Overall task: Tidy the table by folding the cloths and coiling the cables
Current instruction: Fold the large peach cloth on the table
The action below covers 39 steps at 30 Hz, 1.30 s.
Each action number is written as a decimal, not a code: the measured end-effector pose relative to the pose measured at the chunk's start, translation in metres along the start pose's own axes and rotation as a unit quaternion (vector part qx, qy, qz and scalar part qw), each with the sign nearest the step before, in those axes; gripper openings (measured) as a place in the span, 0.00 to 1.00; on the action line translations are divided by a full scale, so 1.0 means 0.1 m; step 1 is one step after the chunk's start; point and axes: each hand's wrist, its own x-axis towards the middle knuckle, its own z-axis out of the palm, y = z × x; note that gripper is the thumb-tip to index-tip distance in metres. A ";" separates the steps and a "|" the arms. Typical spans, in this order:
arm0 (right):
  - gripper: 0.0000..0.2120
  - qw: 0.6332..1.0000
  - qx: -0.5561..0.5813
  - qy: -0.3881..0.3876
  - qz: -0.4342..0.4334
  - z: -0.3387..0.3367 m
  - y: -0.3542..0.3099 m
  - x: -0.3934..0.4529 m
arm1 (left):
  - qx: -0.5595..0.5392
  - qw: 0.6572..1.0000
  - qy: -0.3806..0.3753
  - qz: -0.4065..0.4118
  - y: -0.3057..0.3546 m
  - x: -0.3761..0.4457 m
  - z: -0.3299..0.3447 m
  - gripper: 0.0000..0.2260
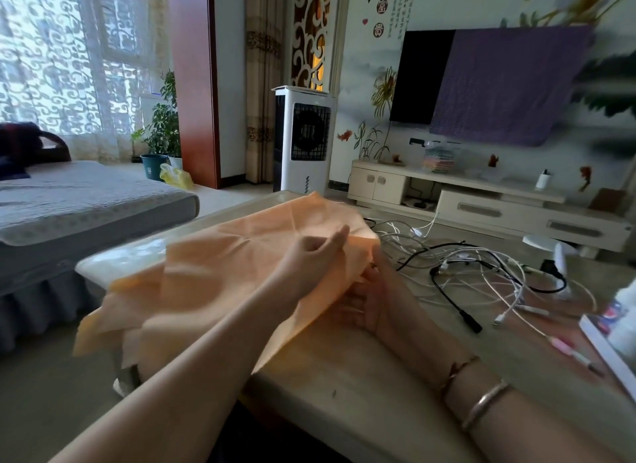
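Bare table [361, 387] near edge open; tangled cables [481, 273] block right, orange cloth [213, 273] covers left, box [609, 352] far right.
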 end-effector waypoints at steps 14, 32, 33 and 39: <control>0.14 0.660 -0.586 0.453 -0.131 -1.48 -1.58 -0.21 | 0.220 0.960 -0.110 0.137 -0.09 0.11 0.52 0.20; 0.33 0.680 -0.731 0.054 -0.007 -0.75 -0.26 -1.09 | 0.356 0.896 -0.238 0.116 -0.16 0.12 0.68 0.18; 0.33 0.677 -0.735 0.045 -0.007 -0.72 -0.25 -1.12 | 0.354 0.897 -0.239 0.118 -0.16 0.11 0.68 0.17; 0.43 0.641 -0.767 0.024 0.022 -0.55 -0.24 -1.23 | 0.374 0.873 -0.284 0.131 -0.08 -0.02 0.65 0.17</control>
